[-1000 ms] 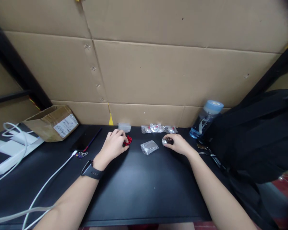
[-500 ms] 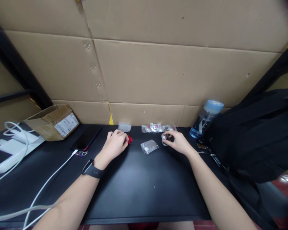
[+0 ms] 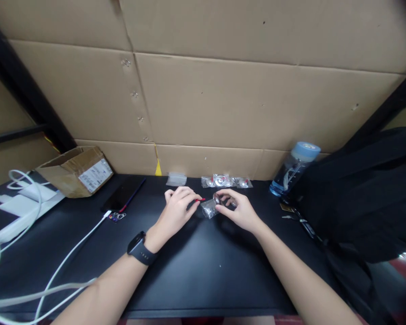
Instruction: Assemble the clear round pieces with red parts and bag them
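Observation:
My left hand (image 3: 180,205), with a black watch on the wrist, is closed on a bit of red cord (image 3: 200,199); its tip shows beyond my fingertips. Between thumb and fingers of my right hand (image 3: 237,208) is a shiny round silvery piece (image 3: 217,199), partly hidden by the fingers. Both hands are held close together, a short gap between them. Under that gap a small clear plastic bag (image 3: 209,209) with shiny bits in it lies on the black table (image 3: 203,271).
Along the cardboard wall lie several clear packets (image 3: 221,181) with round red-and-silver pieces, and a stack of clear bags (image 3: 176,179). A phone (image 3: 123,194), an open cardboard box (image 3: 76,171) and white cables are left; a water bottle (image 3: 292,169), keys (image 3: 306,227) and a black backpack (image 3: 362,189) are right.
My left hand has lifted the red cord and moved right. My right hand has brought the round piece left, so both hands are now near the small bag.

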